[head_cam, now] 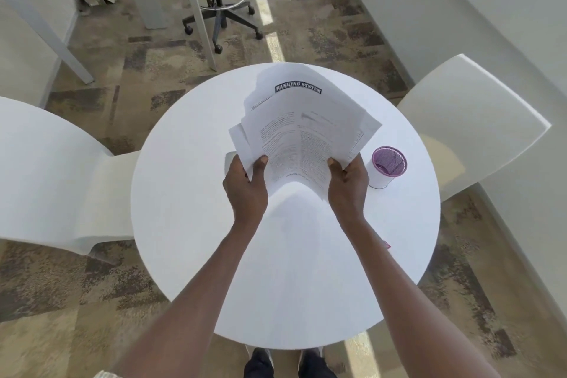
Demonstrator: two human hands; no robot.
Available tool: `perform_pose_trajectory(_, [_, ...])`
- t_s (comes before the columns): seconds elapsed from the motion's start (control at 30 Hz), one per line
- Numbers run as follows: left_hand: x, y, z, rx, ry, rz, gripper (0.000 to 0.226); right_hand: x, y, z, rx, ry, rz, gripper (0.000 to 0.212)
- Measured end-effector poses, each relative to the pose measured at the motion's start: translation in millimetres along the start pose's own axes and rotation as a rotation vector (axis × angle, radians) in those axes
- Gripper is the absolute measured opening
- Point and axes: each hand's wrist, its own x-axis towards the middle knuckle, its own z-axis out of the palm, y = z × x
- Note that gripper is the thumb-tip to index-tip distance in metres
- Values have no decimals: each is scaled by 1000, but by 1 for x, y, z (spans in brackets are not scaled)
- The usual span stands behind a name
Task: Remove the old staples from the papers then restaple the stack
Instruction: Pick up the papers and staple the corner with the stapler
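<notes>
A: what's on the round white table [190,224]?

B: papers [306,138] held up above it, sheets fanned and misaligned. left hand [245,190] pinches the lower left edge, right hand [348,186] grips the lower right. purple mesh cup [387,166] just right of them.

Probably an office: carpet tiles [101,163], rolling stool [219,6].

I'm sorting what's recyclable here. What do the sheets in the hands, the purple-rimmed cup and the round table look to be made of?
Sheets: plain matte printer paper; they bend and fan, with black print.
Cup: white sides, probably plastic or coated metal, with what looks like purple mesh inside; hard to tell.
Table: smooth white top, likely laminate or painted; soft sheen, no grain.
</notes>
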Motion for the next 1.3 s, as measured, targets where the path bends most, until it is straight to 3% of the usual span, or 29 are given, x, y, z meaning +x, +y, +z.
perform_pose_trajectory(0.17, [-12, -12, -8, 7, -34, -50, 24, -9, 11, -6, -65, -83, 71, 36])
perform_pose_trajectory(0.27, [-16, -17, -12, -2, -66, -110, 33, -16, 15, -11, -47, -111, 108, 44])
perform_pose_trajectory(0.4, [-15, -20, -13, -1, -120, -140, 41, -16, 15, -13, 4, -125, 144, 42])
perform_pose_trajectory(0.8, [-7, -13, -18, 32, -203, -124, 27, -3, -1, -21, 75, -136, 87, 16])
perform_pose_trajectory(1.3, [-13, -9, -26, -13, -234, -79, 31, -11, 5, -19, 179, -265, 195, 36])
